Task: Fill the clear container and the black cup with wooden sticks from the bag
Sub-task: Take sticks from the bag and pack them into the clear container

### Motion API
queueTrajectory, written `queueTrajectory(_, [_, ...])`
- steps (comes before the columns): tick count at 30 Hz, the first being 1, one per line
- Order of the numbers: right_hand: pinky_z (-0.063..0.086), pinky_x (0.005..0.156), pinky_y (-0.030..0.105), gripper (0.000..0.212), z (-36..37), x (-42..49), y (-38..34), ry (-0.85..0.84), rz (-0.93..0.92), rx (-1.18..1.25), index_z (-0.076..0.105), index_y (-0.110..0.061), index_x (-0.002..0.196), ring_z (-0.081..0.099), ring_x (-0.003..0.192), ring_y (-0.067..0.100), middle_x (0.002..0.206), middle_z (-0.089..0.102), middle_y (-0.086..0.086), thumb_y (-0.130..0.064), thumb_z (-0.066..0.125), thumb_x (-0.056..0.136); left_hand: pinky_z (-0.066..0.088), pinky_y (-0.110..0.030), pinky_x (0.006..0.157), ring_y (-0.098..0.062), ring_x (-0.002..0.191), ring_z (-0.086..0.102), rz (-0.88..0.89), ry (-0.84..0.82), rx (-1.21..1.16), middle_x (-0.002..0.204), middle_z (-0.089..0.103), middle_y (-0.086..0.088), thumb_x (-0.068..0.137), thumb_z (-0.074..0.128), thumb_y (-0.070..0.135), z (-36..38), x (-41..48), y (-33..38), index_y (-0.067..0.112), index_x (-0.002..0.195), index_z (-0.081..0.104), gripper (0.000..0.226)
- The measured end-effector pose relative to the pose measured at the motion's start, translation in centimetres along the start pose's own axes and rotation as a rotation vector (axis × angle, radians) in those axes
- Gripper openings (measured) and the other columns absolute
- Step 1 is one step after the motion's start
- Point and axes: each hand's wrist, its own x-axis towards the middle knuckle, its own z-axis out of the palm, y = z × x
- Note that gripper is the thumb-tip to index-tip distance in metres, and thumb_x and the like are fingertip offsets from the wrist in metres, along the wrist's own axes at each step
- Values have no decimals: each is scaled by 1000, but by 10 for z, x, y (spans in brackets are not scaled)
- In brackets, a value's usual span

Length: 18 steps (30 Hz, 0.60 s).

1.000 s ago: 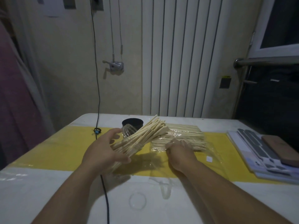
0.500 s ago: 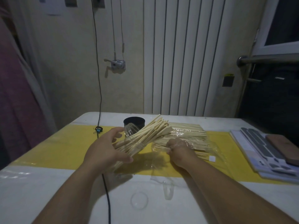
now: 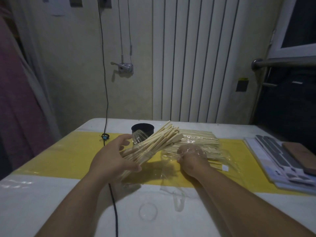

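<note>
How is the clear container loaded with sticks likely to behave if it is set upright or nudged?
Probably top-heavy: the wooden sticks reach far past the mouth of the clear container, so it may tip. Loose sticks could slide out while the left hand holds it tilted. Its smooth wall may be slippery.

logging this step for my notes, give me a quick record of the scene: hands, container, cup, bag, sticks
left hand: grips the clear container, held tilted
clear container: packed with wooden sticks, ends poking out toward the bag
right hand: inside the bag, over the loose sticks; grip unclear
black cup: upright behind the container, no sticks showing
bag: lies on the yellow mat, many sticks still inside
</note>
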Motion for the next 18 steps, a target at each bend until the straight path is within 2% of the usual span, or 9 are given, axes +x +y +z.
queueTrajectory(5, [15,118,38,30,-3,1,-1,-64,1,-60,56,-37,129,25,144,21,152,36,-4,-37,50,100,51,-39,86,-2,105,56,-3,6,4,121,59,19,30,86,40,0,1,-2,57,120,48,99])
queueTrajectory(11, [17,118,44,40,-4,7,-6,-201,47,-162,46,-26,139,26,144,28,154,33,3,-41,43,102,50,-39,85,-8,107,56,9,12,6,122,58,16,37,92,31,1,2,-4,56,121,47,98])
queueTrajectory(14, [23,113,43,36,-6,7,-5,-232,32,-170,48,-25,135,34,139,29,147,41,5,-38,43,102,49,-38,84,-9,108,56,16,13,4,123,58,15,44,96,22,0,2,-6,55,121,47,97])
queueTrajectory(18, [35,107,36,27,-6,2,-3,-168,-22,-150,57,-26,124,47,129,27,136,55,4,-32,48,99,50,-39,86,-9,108,56,17,6,22,122,58,17,41,94,28,0,3,-5,56,120,46,97])
